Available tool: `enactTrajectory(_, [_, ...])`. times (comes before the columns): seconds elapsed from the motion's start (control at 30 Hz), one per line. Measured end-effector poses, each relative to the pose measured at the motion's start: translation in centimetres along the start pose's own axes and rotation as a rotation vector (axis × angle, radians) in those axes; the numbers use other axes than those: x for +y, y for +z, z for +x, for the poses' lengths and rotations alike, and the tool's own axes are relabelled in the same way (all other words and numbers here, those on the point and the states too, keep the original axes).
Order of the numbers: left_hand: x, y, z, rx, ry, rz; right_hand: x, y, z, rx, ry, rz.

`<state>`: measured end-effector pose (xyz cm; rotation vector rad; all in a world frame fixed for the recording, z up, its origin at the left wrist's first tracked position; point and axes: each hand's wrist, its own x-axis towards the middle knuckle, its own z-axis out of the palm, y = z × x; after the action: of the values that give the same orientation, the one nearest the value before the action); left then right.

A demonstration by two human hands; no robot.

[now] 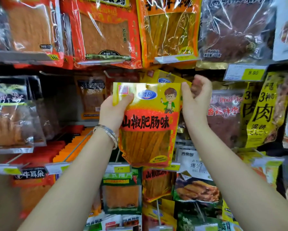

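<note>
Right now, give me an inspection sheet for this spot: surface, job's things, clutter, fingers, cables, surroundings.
Surface: display rack, no flat top in view.
Job's things: yellow packet, held upright before the rack.
Clutter: matching packet hanging just behind it.
Fingers: left hand grips the packet's upper left; right hand at its top right corner, fingers curled, grip unclear.
Cables: nothing seen.
Surroundings: hanging snack packets; 9.80 price tag.

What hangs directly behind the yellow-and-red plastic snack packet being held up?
Another yellow plastic packet with the same blue logo; only its top shows above the yellow-and-red plastic snack packet. Its lower part is covered.
</note>
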<state>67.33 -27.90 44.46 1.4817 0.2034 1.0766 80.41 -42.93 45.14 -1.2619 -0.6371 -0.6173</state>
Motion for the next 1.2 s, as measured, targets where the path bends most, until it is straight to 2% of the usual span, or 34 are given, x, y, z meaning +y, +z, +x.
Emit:
enactTrajectory(0.07, [0.2,0.9,-0.1,-0.022,0.018,0.003,-0.8,-0.2,-0.4,-0.091,0.083,0.15])
enactTrajectory(0.13, [0.3,1.9,-0.2,-0.047,0.018,-0.003,-1.3,-0.5,-0.2,-0.194,0.111,0.128])
enactTrajectory(0.27, [0.6,3.5,-0.1,-0.069,0.067,0.024,-1.5,-1.6,0.9,-0.213,0.125,0.112])
enactTrajectory(0.4, [1.7,4.3,0.5,-0.077,0.346,0.267,-1.2,-2.1,1.8,-0.158,0.004,0.016])
enactTrajectory(0.47, [2.4,4.8,0.8,-0.126,0.477,0.424,-1.5,-1.8,2.3,-0.14,-0.027,-0.001])
enactTrajectory(0.53, [2.9,5.4,0.9,-0.218,0.529,0.445,-1.9,-1.3,2.9,-0.118,-0.036,-0.032])
enactTrajectory(0.6, [2.9,5.8,0.9,-0.275,0.506,0.398,-2.1,-0.8,3.6,-0.103,-0.034,-0.061])
enactTrajectory(0.7, [2.7,6.0,1.0,-0.275,0.441,0.323,-1.9,-0.5,4.5,-0.096,-0.018,-0.108])
enactTrajectory(0.93, [2.0,5.8,1.0,-0.338,0.439,0.248,0.0,-0.5,4.8,-0.111,0.012,-0.173])
enactTrajectory(1.1, [0.2,5.6,1.6,-0.284,0.459,0.34,0.4,-0.3,4.1,-0.08,-0.037,-0.265])
enactTrajectory(1.2, [-2.7,5.1,2.2,-0.228,0.323,0.465,1.4,-0.7,2.3,-0.047,-0.147,-0.306])
